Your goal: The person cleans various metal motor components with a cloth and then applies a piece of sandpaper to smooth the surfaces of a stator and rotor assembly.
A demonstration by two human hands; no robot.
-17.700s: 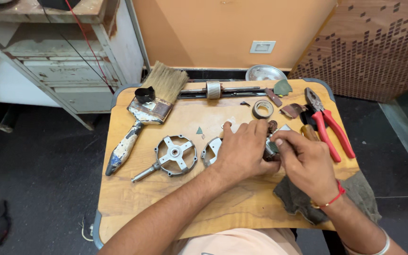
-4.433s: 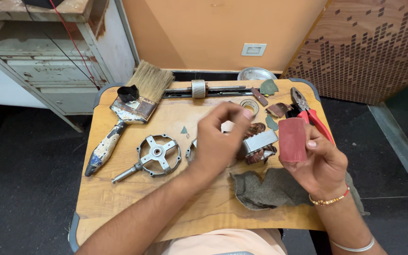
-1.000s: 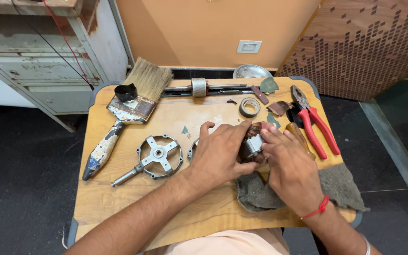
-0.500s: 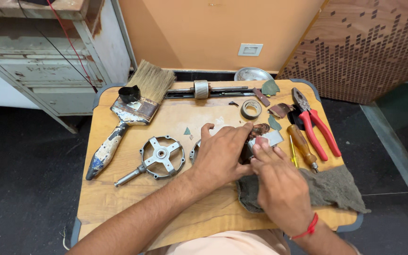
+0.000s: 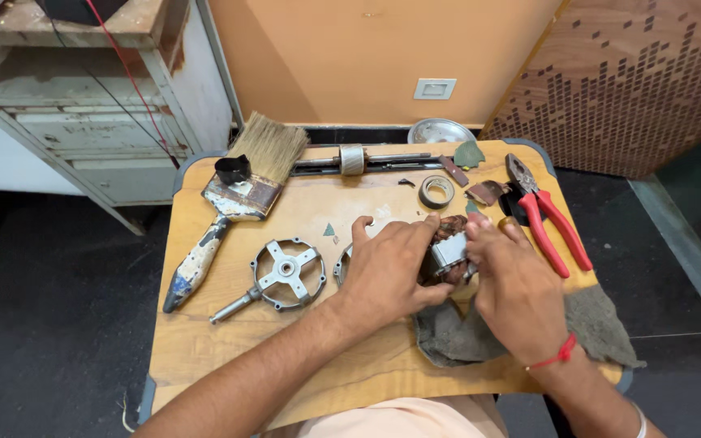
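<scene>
You are gripping the motor core (image 5: 448, 247) with both hands above the table (image 5: 204, 341): your left hand (image 5: 391, 272) is wrapping tightly around its left side, your right hand (image 5: 513, 288) is pinching its right side. The core is sitting just over the grey rag (image 5: 602, 324). Red pliers (image 5: 549, 219) are lying right of it, a spoked cover (image 5: 285, 273) and brush (image 5: 237, 195) left.
</scene>
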